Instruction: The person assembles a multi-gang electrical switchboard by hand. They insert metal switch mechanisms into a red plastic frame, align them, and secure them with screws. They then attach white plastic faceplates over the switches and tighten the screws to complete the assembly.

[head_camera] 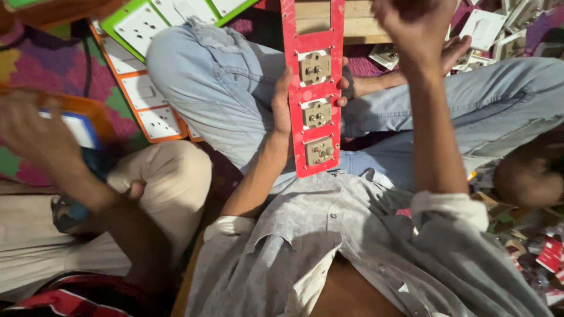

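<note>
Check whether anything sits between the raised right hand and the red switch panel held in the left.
Nothing visible does. The right hand is raised, blurred, beside the red panel, which the left hand holds by its edge; only open space separates them.

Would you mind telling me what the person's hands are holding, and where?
The left hand grips the red panel by its left edge, near the middle. The right hand is raised above it; whether it holds anything cannot be told.
</note>
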The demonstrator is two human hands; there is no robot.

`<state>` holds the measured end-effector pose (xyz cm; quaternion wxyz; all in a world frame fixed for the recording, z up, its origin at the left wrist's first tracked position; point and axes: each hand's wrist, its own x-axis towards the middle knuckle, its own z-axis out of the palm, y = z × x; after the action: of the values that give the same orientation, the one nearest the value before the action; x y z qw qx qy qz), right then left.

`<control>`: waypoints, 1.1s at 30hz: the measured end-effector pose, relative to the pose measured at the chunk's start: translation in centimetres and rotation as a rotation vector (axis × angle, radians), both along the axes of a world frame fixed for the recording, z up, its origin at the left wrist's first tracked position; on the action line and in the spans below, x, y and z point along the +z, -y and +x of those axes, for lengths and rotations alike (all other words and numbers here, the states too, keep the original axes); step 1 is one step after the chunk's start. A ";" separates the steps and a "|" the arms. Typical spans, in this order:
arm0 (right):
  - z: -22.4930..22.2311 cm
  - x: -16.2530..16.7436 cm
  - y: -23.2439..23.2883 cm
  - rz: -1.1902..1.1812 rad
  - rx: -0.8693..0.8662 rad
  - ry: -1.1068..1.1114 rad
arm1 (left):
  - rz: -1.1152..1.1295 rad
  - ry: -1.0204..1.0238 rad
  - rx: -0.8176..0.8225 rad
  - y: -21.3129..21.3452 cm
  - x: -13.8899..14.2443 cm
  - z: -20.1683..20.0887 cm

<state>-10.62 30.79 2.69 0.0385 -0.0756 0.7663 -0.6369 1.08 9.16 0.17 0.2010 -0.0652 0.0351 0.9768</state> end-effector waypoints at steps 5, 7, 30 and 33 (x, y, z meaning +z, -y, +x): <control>5.6 0.4 0.2 -0.189 0.024 0.031 | -0.124 0.033 0.008 -1.1 -0.6 0.3; 6.4 0.4 0.7 -0.189 -0.004 0.061 | -0.165 0.045 0.010 -1.1 -0.5 0.5; 6.9 0.1 3.4 0.070 0.056 -0.085 | -0.051 0.079 -0.036 -0.9 0.3 1.0; 7.3 0.3 3.7 0.011 0.051 -0.047 | -0.122 0.046 -0.020 -0.8 0.0 1.1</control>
<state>-3.31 27.13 3.02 0.0370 -0.1096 0.7683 -0.6295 2.14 10.01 0.16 0.2074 -0.0994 0.0906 0.9690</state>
